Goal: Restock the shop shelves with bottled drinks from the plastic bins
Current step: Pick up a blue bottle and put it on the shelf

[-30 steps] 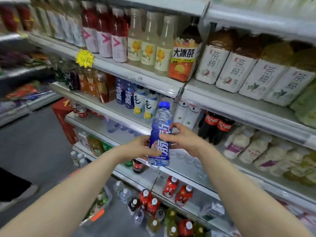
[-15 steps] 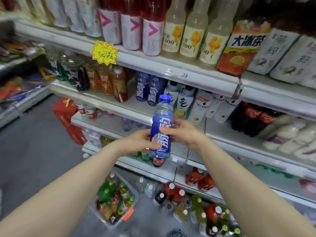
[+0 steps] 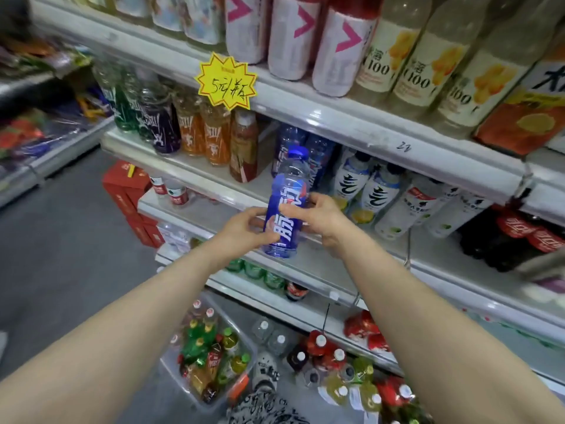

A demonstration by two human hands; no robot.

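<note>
The left hand [image 3: 244, 228] and right hand [image 3: 321, 222] both curl round the blue bottle [image 3: 286, 209], which is upright just in front of the shelf [image 3: 198, 175]. Set it down base first in front of the matching blue bottles [image 3: 319, 160] behind, label facing out.

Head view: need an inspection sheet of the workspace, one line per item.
Surface: shelves stocked with rows of bottled drinks; grey floor.
Job's things: blue bottle held near upright in front of the shelf where matching bottles stand; clear bin on the floor holds mixed bottles.
Clutter: more bottles low down by the bottom shelf; red boxes stacked beside the shelving.
Hands: left hand and right hand both grip the blue bottle.
Cables: nothing seen.
Surroundings: yellow price tag on a shelf edge; blurred goods at far left.
</note>
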